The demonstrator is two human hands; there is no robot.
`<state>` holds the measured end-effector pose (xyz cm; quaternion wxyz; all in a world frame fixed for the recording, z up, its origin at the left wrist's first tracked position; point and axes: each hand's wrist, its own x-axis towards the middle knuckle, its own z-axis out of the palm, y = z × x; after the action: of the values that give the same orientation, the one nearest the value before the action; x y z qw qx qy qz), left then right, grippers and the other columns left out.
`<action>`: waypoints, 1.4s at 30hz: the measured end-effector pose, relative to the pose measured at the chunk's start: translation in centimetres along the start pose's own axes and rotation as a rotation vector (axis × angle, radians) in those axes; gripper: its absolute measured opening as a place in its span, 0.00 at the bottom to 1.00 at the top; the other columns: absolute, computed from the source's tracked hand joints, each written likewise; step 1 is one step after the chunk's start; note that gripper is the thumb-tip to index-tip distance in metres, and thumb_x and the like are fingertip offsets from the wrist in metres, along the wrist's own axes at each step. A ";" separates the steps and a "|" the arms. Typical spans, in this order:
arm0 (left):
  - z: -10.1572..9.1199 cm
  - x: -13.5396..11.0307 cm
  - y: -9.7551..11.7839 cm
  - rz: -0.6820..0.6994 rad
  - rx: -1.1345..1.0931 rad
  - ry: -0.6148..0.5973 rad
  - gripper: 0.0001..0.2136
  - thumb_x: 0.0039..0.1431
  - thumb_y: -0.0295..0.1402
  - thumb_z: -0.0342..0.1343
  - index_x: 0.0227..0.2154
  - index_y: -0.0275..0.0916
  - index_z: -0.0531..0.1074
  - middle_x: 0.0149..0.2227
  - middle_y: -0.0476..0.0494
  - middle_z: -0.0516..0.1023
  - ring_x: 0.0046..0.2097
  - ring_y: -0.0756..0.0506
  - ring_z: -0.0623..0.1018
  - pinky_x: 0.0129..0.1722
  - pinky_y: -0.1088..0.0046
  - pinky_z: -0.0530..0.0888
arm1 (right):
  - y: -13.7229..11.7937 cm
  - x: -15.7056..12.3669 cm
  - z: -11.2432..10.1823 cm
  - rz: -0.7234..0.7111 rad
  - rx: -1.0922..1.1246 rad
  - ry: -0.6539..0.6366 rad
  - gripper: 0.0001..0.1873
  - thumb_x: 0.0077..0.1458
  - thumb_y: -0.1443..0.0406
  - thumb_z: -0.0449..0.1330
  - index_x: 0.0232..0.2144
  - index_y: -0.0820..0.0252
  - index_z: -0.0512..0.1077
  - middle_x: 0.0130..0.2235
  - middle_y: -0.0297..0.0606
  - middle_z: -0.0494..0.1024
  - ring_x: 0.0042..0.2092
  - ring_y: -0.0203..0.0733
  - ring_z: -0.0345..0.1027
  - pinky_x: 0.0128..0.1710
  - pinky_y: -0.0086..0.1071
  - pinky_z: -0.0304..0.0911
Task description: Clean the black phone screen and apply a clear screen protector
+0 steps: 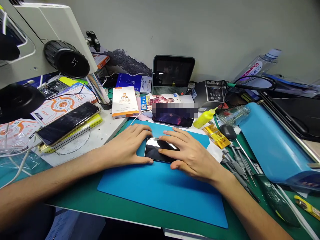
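Observation:
A smartphone (156, 155) with a dark, glossy screen lies face up on the blue mat (160, 186), light reflecting across its upper part. Around its left end is my left hand (132, 143), with the thumb along the near edge and the fingers at the far corner. Stretched over the right part of the screen, my right hand (191, 151) has its fingers apart and the index fingertip on the glass. This hand covers the phone's right end. Just beyond lies a second phone (175, 117) with a lit, dark purple screen.
A microscope (67, 60) overhangs the left side, near stacked phones (68, 123) and a white-orange box (125, 101). A tablet-like display (173, 73) stands behind. Rightward are a yellow bottle (203, 119), a gold packet (217, 136), several screwdrivers (238, 161) and a blue case (272, 143).

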<state>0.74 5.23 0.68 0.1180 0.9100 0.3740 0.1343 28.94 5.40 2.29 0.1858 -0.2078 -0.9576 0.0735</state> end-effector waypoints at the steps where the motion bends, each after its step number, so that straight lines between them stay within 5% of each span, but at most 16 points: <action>1: 0.0 0.0 0.0 -0.002 0.005 -0.002 0.32 0.61 0.58 0.63 0.56 0.38 0.66 0.61 0.34 0.72 0.63 0.33 0.71 0.63 0.50 0.70 | 0.2 -0.1 -0.1 -0.001 0.006 0.005 0.31 0.72 0.47 0.47 0.53 0.57 0.81 0.62 0.49 0.77 0.67 0.55 0.64 0.70 0.57 0.57; 8: -0.1 0.0 0.1 -0.020 0.007 -0.021 0.33 0.61 0.59 0.61 0.56 0.38 0.66 0.61 0.34 0.71 0.63 0.33 0.71 0.63 0.50 0.70 | 1.0 -0.7 -0.8 0.054 0.052 0.021 0.29 0.74 0.49 0.46 0.48 0.53 0.84 0.60 0.45 0.79 0.65 0.53 0.66 0.65 0.50 0.63; 27: -0.1 -0.1 0.1 -0.049 -0.079 -0.018 0.29 0.61 0.57 0.63 0.55 0.41 0.68 0.62 0.36 0.71 0.64 0.32 0.71 0.64 0.49 0.70 | 3.1 -2.1 -2.4 0.213 0.136 -0.047 0.22 0.74 0.54 0.51 0.42 0.46 0.86 0.56 0.31 0.84 0.63 0.54 0.71 0.60 0.54 0.69; 31: -0.2 -0.1 0.1 -0.057 -0.093 -0.026 0.28 0.62 0.57 0.62 0.54 0.42 0.68 0.62 0.36 0.71 0.63 0.32 0.71 0.63 0.49 0.70 | 3.2 -2.2 -2.9 0.260 0.134 0.031 0.29 0.75 0.52 0.47 0.37 0.49 0.86 0.54 0.34 0.85 0.59 0.53 0.74 0.59 0.52 0.70; 35: -0.2 -0.1 0.0 -0.063 -0.092 -0.044 0.29 0.62 0.57 0.62 0.55 0.41 0.68 0.62 0.35 0.70 0.63 0.32 0.71 0.63 0.48 0.70 | 3.0 -2.1 -3.0 0.483 0.157 0.123 0.27 0.75 0.53 0.45 0.45 0.53 0.84 0.50 0.39 0.86 0.53 0.50 0.78 0.56 0.46 0.72; 38: -0.3 -0.1 0.0 -0.066 -0.099 -0.049 0.29 0.61 0.57 0.62 0.55 0.41 0.68 0.63 0.35 0.70 0.64 0.32 0.71 0.63 0.48 0.70 | 3.1 -2.0 -2.6 0.598 0.149 0.056 0.20 0.73 0.54 0.52 0.52 0.53 0.79 0.53 0.40 0.84 0.52 0.51 0.78 0.52 0.45 0.72; 42: -0.3 0.0 0.1 -0.069 -0.098 -0.049 0.29 0.61 0.57 0.63 0.55 0.41 0.68 0.62 0.35 0.71 0.63 0.31 0.71 0.63 0.48 0.70 | 3.4 -2.0 -2.2 0.564 0.196 -0.031 0.15 0.70 0.55 0.56 0.46 0.53 0.81 0.49 0.41 0.83 0.50 0.50 0.77 0.51 0.43 0.70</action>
<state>0.71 5.17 0.94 0.1760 0.8928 0.3951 0.1258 32.73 7.78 2.88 0.1624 -0.4454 -0.8531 0.2177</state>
